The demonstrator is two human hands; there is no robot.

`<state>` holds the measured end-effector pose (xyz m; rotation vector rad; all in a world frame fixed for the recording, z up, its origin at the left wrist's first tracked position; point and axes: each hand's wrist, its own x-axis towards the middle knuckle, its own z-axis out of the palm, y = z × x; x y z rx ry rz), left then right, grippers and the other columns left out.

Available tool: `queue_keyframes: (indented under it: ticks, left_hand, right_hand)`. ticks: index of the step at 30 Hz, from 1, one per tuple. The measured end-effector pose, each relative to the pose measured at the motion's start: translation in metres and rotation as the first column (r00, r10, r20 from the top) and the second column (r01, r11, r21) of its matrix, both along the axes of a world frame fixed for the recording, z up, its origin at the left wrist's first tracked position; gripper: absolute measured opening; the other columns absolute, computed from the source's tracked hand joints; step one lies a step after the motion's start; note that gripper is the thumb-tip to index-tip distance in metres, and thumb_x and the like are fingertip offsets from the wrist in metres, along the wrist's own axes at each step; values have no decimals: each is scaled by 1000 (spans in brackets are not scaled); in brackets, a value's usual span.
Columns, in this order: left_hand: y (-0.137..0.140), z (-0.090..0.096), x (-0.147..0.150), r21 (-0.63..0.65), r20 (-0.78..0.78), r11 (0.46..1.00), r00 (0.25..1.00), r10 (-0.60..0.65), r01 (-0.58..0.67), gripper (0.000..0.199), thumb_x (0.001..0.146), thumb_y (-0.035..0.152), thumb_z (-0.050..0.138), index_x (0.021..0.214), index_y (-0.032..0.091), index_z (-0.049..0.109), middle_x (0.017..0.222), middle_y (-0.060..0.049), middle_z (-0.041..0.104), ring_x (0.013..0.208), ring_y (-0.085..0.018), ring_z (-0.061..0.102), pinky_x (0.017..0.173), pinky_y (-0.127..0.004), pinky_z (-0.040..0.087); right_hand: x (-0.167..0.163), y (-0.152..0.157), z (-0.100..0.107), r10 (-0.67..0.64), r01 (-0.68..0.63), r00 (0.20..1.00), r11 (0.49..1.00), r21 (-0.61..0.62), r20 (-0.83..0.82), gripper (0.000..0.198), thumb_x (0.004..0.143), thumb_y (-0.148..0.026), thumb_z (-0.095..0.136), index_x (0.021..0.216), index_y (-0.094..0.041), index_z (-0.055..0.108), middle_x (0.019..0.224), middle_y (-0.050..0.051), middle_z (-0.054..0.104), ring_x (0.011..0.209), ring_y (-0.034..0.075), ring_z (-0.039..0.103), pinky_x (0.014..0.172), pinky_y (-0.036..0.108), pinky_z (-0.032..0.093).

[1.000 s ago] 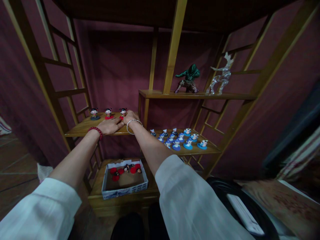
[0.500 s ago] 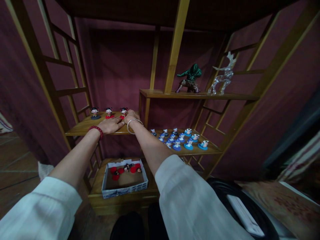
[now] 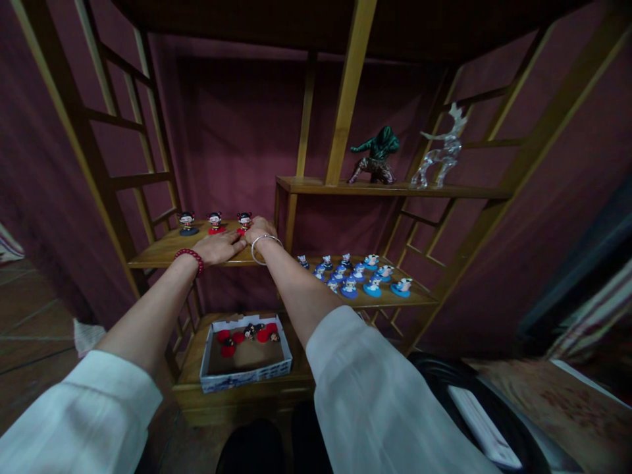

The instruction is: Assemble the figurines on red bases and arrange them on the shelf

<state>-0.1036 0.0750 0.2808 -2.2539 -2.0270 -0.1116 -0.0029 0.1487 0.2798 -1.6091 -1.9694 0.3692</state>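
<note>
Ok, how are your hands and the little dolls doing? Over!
Right hand at right doll, grip hidden. Left hand open at shelf front. Three dolls upright on it. In the way: right hand, partly hiding right doll.

Left shelf: front-left corner free, reachable from the front or down through the tall bay. Three black-haired figurines line the back; left hand and right hand take the right front. Divider post just right of the right hand. Lower-right shelf crowded with small figurines, upper board overhead. Carton open-topped, front floor free.
</note>
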Motion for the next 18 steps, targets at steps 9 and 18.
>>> queue_keyframes:
  ticks: [9,18]
  left_hand:
    - [-1,0,-1,10,45,1000,999,-5,4,67,80,57,15,132,18,31,136,-7,36,122,-23,35,97,-34,29]
    - [2,-2,-2,3,33,1000,999,31,-31,64,80,55,18,134,21,28,139,-4,31,123,-22,33,98,-33,28]
  right_hand:
    - [0,-3,1,-9,9,1000,1000,4,8,35,63,-32,66,96,-22,62,100,6,64,92,20,58,69,24,42]
    - [4,-12,6,14,-14,1000,1000,15,23,34,64,-27,65,98,-20,61,104,7,62,96,20,56,73,24,42]
